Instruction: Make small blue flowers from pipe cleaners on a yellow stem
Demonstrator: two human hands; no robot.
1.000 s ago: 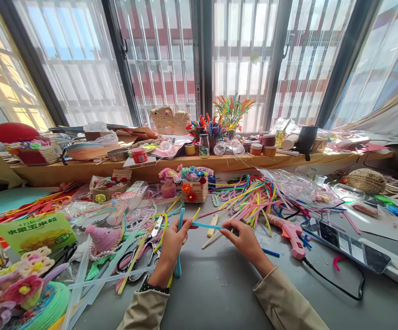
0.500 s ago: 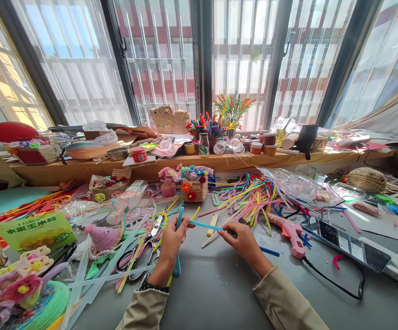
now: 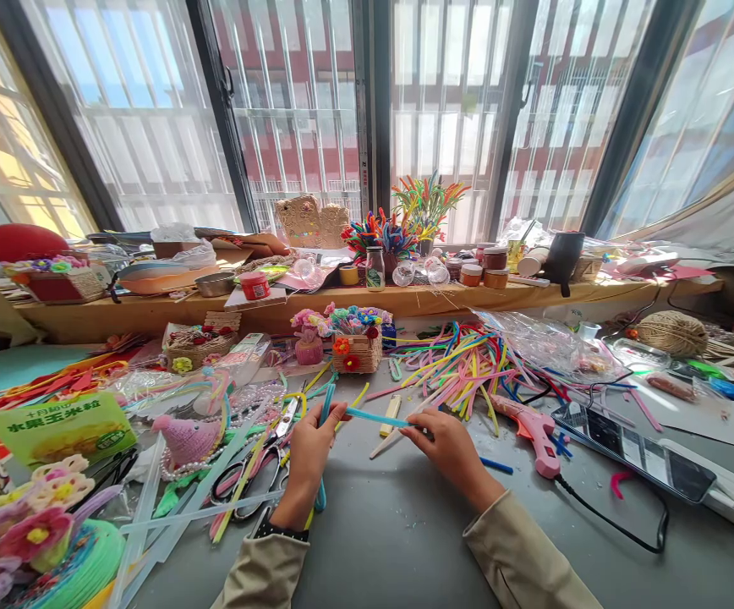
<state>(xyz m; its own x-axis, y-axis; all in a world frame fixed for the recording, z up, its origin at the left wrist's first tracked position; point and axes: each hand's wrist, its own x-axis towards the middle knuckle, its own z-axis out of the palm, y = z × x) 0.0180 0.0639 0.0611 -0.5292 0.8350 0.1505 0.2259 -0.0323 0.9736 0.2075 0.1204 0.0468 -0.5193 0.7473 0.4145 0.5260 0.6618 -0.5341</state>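
Observation:
Bright blue pipe cleaners (image 3: 376, 417) are held between my two hands above the grey table. My left hand (image 3: 312, 448) is closed on a bent blue bundle; its loops stick out above the fingers and a tail hangs below the palm. From there one length runs nearly level to my right hand (image 3: 448, 448), which pinches its other end between thumb and fingers. Behind it on the table lie a pale yellow stick (image 3: 391, 414) and a pointed wooden stick (image 3: 387, 443). Black-handled scissors (image 3: 249, 482) rest just left of my left hand.
A pink glue gun (image 3: 535, 440) with a black cord and a phone (image 3: 637, 452) lie on the right. Behind my hands spreads a pile of coloured pipe cleaners (image 3: 468, 364). A flower basket (image 3: 358, 351) stands mid-table; clear glue sticks (image 3: 170, 507) and fuzzy flowers (image 3: 37, 533) are at left.
Both hands keep their grip and the blue length stays stretched between them. My right fingers have shifted slightly on its end; otherwise the view has only moved a little.

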